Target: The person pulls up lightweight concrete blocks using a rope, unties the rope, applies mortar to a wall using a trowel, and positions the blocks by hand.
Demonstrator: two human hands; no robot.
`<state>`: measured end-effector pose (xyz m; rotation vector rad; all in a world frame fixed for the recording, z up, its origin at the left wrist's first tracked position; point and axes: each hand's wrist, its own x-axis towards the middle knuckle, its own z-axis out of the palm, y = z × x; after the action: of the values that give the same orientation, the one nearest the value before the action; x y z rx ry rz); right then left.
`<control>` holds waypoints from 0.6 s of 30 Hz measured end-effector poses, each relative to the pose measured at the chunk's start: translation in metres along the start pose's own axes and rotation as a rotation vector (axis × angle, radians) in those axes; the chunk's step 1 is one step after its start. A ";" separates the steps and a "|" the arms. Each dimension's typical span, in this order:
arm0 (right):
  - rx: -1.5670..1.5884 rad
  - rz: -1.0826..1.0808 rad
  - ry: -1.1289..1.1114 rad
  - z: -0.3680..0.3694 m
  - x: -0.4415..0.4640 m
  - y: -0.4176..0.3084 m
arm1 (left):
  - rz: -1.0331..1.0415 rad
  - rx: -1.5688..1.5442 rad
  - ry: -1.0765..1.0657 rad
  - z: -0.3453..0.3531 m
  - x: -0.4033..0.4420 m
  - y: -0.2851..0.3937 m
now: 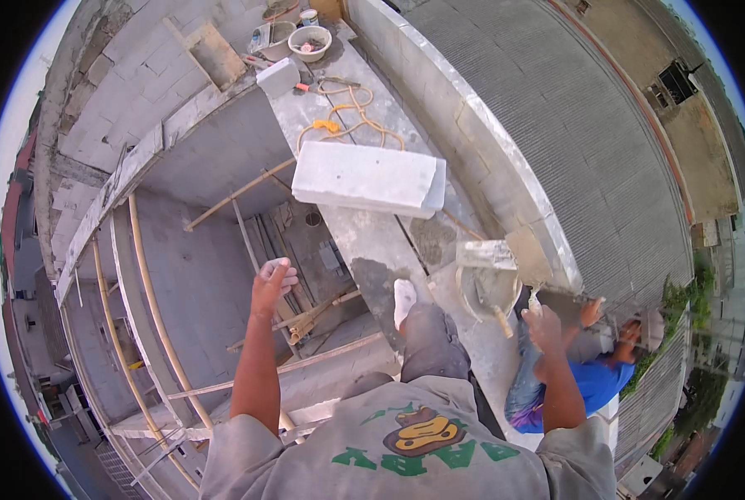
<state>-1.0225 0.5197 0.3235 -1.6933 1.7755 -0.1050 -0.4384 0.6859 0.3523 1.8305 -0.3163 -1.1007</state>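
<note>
My left hand [274,282] is raised over the open drop beside the planks, its dusty fingers curled in with nothing visible in them. My right hand [542,327] is closed around a small, pale, mortar-smeared thing [534,298] that I cannot make out. Just left of that hand stands a mortar bucket [466,292], with a wooden handle [503,322] sticking out over its rim. A pale, flat-faced tool [486,254] lies across the bucket's far side. Farther ahead, white blocks [364,177] lie stacked on the walkway [347,233].
Left of the walkway is a deep drop with bamboo poles [160,308]. A low block wall [472,117] borders the right side. A co-worker in blue [593,383] is close on my right. Ahead lie an orange cord [360,108] and a white basin [310,42].
</note>
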 end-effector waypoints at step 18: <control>-0.103 -0.182 0.142 -0.085 0.098 -0.123 | -0.346 0.157 0.215 -0.014 0.134 0.037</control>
<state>-0.9534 0.3792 0.4097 -1.9626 1.7511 -0.2221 -0.3430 0.5920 0.3111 2.1790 0.0455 -1.1199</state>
